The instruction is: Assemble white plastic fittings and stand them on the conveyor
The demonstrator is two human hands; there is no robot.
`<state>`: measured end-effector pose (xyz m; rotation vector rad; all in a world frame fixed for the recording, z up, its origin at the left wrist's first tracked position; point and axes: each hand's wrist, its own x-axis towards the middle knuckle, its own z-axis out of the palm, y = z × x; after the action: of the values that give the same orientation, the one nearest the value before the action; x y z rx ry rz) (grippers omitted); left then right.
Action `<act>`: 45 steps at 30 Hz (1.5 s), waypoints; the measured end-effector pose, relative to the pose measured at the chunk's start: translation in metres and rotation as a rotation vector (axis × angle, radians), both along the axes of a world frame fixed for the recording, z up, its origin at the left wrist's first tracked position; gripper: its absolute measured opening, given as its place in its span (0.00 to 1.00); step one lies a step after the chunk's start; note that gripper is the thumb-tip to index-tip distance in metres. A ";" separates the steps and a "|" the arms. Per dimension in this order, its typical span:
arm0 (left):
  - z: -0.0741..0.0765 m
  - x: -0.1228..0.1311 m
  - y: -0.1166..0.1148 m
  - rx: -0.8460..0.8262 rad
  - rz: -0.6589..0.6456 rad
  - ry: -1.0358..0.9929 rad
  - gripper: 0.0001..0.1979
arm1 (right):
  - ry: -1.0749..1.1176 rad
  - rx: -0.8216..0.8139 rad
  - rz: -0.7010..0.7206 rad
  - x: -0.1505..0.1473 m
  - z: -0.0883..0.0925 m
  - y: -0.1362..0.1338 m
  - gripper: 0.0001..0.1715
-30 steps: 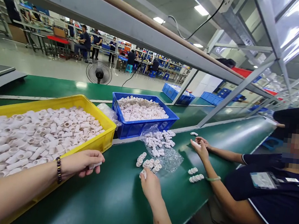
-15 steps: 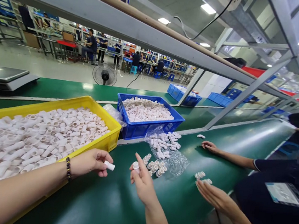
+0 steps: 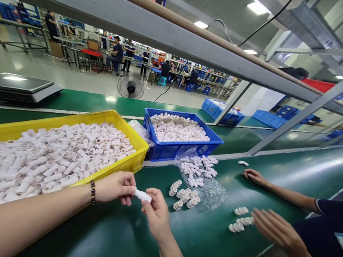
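My left hand, wearing a beaded bracelet, pinches a slim white plastic pipe fitting between thumb and fingers. Opposite it, my right hand grips a wider white pipe fitting. The two fittings meet end to end above the green bench; how deep one sits in the other cannot be made out. Just right of my right hand, several short white fittings stand in small rows. Beyond them, slim white fittings lie heaped on a clear plastic bag.
A yellow bin of white fittings stands at left, beside a blue bin of similar pieces. A co-worker's hands rest at right near more fittings. A scale and a slanted metal post stand behind.
My hands have come together, and the two fittings that were apart now touch end to end. The co-worker's nearer hand has moved, showing more fittings. The view has shifted slightly.
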<state>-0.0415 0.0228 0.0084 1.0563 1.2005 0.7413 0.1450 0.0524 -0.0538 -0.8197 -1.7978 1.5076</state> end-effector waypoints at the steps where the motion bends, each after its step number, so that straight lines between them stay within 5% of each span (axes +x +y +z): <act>1: -0.001 0.000 -0.001 0.003 -0.021 0.012 0.15 | -0.001 -0.007 -0.016 0.000 -0.001 -0.001 0.13; 13: -0.003 0.000 -0.006 0.007 -0.178 0.066 0.13 | -0.046 0.145 -0.015 -0.002 -0.007 -0.016 0.09; 20: -0.006 0.001 -0.009 -0.068 -0.311 0.186 0.19 | -0.231 0.296 0.014 0.020 0.022 -0.013 0.10; 27: -0.005 -0.005 -0.008 -0.065 -0.312 0.343 0.22 | -0.714 0.392 -0.124 0.081 0.047 0.004 0.09; 32: -0.006 -0.005 -0.009 -0.060 -0.360 0.386 0.23 | -1.079 0.448 -0.238 0.118 0.028 0.023 0.07; 38: -0.006 -0.006 -0.010 -0.062 -0.375 0.420 0.24 | -1.187 0.418 -0.327 0.120 -0.004 0.038 0.07; 45: -0.009 -0.009 -0.010 -0.016 -0.441 0.426 0.24 | -1.163 0.390 -0.330 0.129 0.007 0.040 0.15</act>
<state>-0.0500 0.0125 -0.0008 1.4497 1.2590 0.1645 0.2741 0.0925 -0.0467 -1.8778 -2.4095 0.3641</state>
